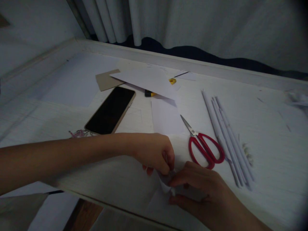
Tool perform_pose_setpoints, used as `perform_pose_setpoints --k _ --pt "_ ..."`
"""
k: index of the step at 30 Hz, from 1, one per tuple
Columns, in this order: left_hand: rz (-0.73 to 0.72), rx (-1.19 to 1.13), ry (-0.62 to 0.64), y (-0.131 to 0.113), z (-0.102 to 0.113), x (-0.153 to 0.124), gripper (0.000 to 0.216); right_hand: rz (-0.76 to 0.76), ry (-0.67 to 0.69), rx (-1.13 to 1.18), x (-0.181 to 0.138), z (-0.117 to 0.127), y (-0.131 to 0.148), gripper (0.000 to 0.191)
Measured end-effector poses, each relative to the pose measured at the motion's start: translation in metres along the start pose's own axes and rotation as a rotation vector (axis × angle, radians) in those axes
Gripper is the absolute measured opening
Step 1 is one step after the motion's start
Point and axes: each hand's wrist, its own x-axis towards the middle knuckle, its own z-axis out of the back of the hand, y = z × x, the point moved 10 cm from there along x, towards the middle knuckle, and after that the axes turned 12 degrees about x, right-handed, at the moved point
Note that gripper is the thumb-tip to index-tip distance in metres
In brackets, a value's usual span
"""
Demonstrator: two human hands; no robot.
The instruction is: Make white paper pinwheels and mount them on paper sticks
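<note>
A small curled piece of white paper [165,186] is between my two hands near the table's front edge. My left hand [154,150] reaches in from the left, with thumb and fingers pinched on the paper's upper edge. From the lower right, my right hand [199,189] grips the paper's right side between thumb and fingertips. Part of the paper is hidden by my fingers. Just beyond my right hand lie scissors [204,144] with red handles, their blades slightly apart and pointing away to the upper left.
A black-screened phone [110,110] lies beyond my left forearm. White paper sheets [149,80] partly cover a yellow-and-black tool [150,93]. A brown card [108,80] lies behind the phone. Several rolled paper tubes [228,141] rest to the right. A grey curtain [204,29] hangs behind the table.
</note>
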Motion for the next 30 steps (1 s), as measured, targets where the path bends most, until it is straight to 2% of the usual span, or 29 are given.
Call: perform_pose_setpoints --k 11,20,30 --pt "0.011 -0.021 0.019 -0.001 -0.002 0.000 0.014 0.023 -0.033 0.019 0.002 0.004 0.004 0.016" --pt "-0.011 -0.010 0.032 0.000 -0.002 0.004 0.013 -0.007 -0.051 0.040 -0.001 0.004 -0.003 0.017" --pt "-0.011 0.063 -0.046 -0.002 0.002 0.004 0.018 -0.046 -0.080 0.034 -0.001 0.005 -0.008 0.017"
